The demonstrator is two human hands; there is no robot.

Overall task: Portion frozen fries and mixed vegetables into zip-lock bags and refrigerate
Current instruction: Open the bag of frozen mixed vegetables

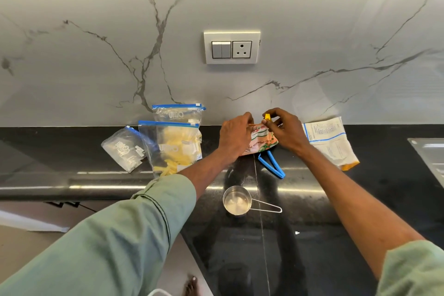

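Head view: left hand point(236, 136) and right hand point(286, 132) grip the vegetable packet point(263, 143), lying lengthwise left-right.

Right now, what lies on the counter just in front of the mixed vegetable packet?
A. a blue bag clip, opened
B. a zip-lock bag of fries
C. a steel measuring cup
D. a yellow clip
A: the blue bag clip lies splayed open against the near edge of the mixed vegetable packet.

The sleeves point(134, 230) were pale green cloth, rolled up past the forearms (cuff seams showing); a bare foot point(191, 287) showed at 6 o'clock.
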